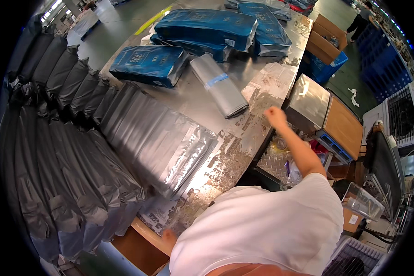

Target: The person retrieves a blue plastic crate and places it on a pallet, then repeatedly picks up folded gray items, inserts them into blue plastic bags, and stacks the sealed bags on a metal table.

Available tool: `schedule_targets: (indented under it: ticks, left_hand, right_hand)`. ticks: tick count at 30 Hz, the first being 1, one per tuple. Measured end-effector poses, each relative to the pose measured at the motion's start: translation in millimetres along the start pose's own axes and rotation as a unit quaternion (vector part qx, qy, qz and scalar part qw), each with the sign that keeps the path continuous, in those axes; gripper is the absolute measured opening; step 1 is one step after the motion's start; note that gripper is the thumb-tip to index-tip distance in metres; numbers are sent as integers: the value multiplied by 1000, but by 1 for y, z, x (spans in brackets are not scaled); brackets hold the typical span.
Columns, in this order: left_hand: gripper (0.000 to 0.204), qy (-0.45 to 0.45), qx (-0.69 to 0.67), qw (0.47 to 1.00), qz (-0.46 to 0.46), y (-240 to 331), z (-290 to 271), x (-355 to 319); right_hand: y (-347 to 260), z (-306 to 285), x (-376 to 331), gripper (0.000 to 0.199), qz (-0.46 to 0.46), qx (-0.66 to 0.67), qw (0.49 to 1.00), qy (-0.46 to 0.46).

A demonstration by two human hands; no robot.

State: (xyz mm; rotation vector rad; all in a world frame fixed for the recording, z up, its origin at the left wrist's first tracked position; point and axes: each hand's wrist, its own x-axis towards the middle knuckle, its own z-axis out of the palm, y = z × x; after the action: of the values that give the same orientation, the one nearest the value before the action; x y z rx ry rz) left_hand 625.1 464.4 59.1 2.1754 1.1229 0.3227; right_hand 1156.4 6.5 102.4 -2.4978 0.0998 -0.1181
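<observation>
Worn metal tabletop [257, 87] carries blue bags [207, 27] and silver pouches [156, 138]. Right hand [275, 116] hovers at its edge, curled into an empty fist. Left hand [169, 237] touches the near rim; its fingers are too blurred to tell.

Far packages [206, 26] dark blue with pale print; folded bag stack [218, 86] grey with a light-blue band; near-left overlapped pouches [158, 140] silver; left bag row [55, 152] dark grey; table [262, 80] worn grey metal; sleeve [280, 221] white.

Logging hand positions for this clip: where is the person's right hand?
In the head view, the right hand is closed at the table's right edge, beside the steel scale platform, right of the grey bag stack.
</observation>
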Motion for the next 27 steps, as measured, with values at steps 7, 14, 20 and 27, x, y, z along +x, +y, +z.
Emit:
schedule_targets:
  ticks: [7, 14, 20, 27]
  left_hand:
    - [11, -247, -40, 886, 391, 249, 115, 71]
    - [12, -212, -16, 946, 244, 289, 119, 126]
    - [18, -282, -7, 953, 109, 279, 135, 120]
    - [18, -289, -263, 916, 87, 405, 232, 268]
  right_hand:
    - [6, 8, 149, 45, 56, 345, 936, -36]
    - [-79, -1, 317, 100, 277, 468, 838, -50]
    - [-113, 11, 371, 80, 216, 616, 742, -154]
    - [-155, 62, 175, 46, 160, 510, 779, -328]
